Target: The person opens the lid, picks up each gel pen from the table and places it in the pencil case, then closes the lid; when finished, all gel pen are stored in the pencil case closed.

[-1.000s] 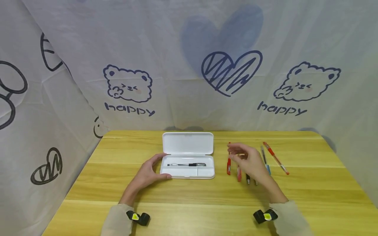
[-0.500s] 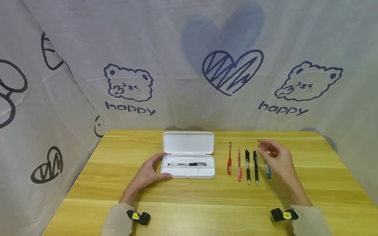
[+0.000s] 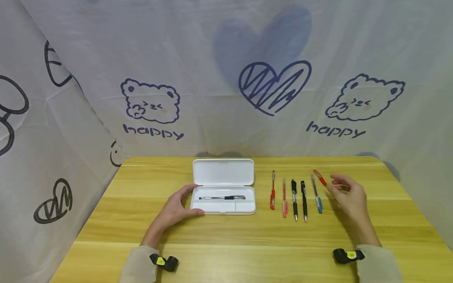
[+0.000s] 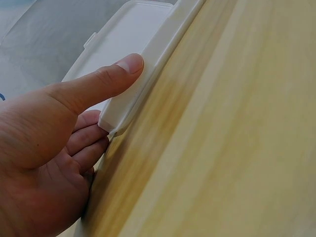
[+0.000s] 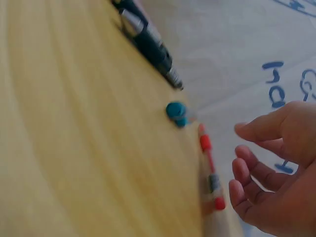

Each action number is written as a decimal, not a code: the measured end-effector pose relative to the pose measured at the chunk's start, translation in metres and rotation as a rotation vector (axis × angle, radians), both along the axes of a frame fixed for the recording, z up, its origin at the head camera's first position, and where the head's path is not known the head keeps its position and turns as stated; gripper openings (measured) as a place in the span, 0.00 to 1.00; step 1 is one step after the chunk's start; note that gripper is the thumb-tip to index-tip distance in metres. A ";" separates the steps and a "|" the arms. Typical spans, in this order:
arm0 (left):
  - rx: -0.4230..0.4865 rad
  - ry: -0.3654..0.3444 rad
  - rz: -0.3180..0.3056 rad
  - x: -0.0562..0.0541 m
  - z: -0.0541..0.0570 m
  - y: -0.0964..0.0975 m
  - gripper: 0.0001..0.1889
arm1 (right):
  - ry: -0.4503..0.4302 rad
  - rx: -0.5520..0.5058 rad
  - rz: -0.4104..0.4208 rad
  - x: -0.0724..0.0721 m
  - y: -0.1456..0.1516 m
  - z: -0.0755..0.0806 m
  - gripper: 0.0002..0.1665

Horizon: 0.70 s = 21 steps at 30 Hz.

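Observation:
A white pencil case (image 3: 223,172) stands with its lid raised and a black-and-clear pen (image 3: 233,197) inside. My left hand (image 3: 175,206) grips the case's left end; in the left wrist view the thumb of that hand (image 4: 64,113) lies over the front rim of the case (image 4: 123,108), with fingers at the side. At the far right of the pens, my right hand (image 3: 352,198) hovers by a red pen (image 3: 320,178), partly hidden behind it. Seen from the right wrist, the hand (image 5: 281,173) has loosely bent, parted fingers, apart from the red pen (image 5: 211,168).
Between case and right hand lie a red pen (image 3: 273,190), a pinkish-red pen (image 3: 284,202), two black pens (image 3: 295,200) and a blue-capped pen (image 3: 317,196), side by side. Behind the wooden table (image 3: 226,243) hangs a printed white cloth (image 3: 212,129).
My right hand has moved rightward over the row of pens to the red pen at the far right. The left hand stays on the pencil case.

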State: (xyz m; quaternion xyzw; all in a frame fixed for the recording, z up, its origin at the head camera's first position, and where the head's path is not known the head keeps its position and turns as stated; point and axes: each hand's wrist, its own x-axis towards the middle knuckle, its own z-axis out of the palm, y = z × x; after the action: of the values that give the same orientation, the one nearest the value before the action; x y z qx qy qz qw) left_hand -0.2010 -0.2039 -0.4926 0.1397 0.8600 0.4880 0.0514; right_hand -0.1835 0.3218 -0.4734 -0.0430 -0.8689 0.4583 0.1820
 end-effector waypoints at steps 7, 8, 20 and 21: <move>-0.012 0.001 -0.001 0.000 0.001 0.000 0.48 | -0.113 0.071 -0.038 0.001 0.008 -0.010 0.19; -0.012 0.001 -0.001 0.000 0.001 0.000 0.48 | -0.115 0.085 -0.038 0.002 0.008 -0.011 0.19; -0.005 -0.004 -0.004 0.000 0.000 -0.001 0.48 | -0.124 0.240 -0.075 0.003 0.006 -0.012 0.11; -0.004 -0.005 -0.004 0.000 0.000 -0.001 0.48 | -0.128 0.240 -0.081 0.003 0.006 -0.012 0.11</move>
State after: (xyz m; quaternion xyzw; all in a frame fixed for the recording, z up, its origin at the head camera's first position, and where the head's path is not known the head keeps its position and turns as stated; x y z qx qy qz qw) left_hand -0.2011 -0.2048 -0.4929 0.1403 0.8605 0.4867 0.0549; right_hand -0.1804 0.3279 -0.4859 -0.0852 -0.9249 0.3396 0.1482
